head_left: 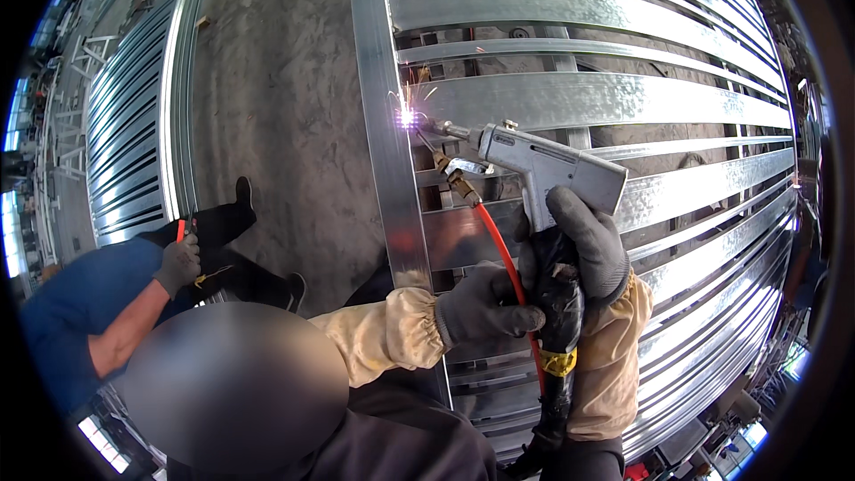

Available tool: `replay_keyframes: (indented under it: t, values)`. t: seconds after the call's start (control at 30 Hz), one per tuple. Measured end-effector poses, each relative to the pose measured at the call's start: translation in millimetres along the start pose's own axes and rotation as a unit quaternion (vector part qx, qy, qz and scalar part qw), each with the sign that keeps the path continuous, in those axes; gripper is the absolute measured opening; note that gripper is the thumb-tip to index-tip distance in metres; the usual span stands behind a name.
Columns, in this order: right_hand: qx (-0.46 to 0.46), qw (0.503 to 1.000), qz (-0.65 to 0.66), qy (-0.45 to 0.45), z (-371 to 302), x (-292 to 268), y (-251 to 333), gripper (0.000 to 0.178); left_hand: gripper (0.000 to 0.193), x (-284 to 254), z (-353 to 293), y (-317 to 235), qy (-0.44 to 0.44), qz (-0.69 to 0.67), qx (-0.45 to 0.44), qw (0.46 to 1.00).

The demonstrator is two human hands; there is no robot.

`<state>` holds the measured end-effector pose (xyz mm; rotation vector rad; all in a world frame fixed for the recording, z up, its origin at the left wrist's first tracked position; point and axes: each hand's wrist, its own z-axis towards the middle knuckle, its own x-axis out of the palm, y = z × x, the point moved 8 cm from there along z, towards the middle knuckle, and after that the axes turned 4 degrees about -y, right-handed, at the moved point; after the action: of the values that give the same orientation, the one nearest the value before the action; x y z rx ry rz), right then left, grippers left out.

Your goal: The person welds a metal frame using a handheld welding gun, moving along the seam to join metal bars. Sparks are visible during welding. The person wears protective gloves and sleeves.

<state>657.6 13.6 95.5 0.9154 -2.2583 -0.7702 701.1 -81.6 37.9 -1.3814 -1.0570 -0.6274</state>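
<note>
My right hand [588, 240], in a dark grey glove, is wrapped around the handle of a silver handheld welding torch [552, 165]. The torch's nozzle points left at a metal frame's long side rail [385, 151], and a bright purple-white spark [407, 118] burns at the rail's inner edge. Just left of the taped black handle, my gloved left hand [485, 307] is closed about a red hose [499, 240]. That hose runs up to a brass fitting [459, 183] below the nozzle. Part of the left fingers is hidden behind the hose and handle.
Parallel galvanized bars [588, 98] extend right from the rail. Another slatted metal panel [134, 116] stands at the left, across a concrete floor [276, 80]. A person in blue [71, 312] is near it, their gloved hand [181, 263] holding something red. A blurred oval covers the lower left.
</note>
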Motion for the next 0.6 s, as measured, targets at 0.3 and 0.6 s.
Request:
replay_keyframes:
  t: [0.3,0.6]
  values:
    - [-0.004,1.000,-0.019,0.000,-3,-4,0,0.041,0.049,-6,-4,14,0.003,0.016,-0.045,0.999]
    - [-0.027,0.999,-0.024,0.014,0,-9,-5,0.040,0.042,-4,-4,12,-0.002,0.019,-0.004,1.000]
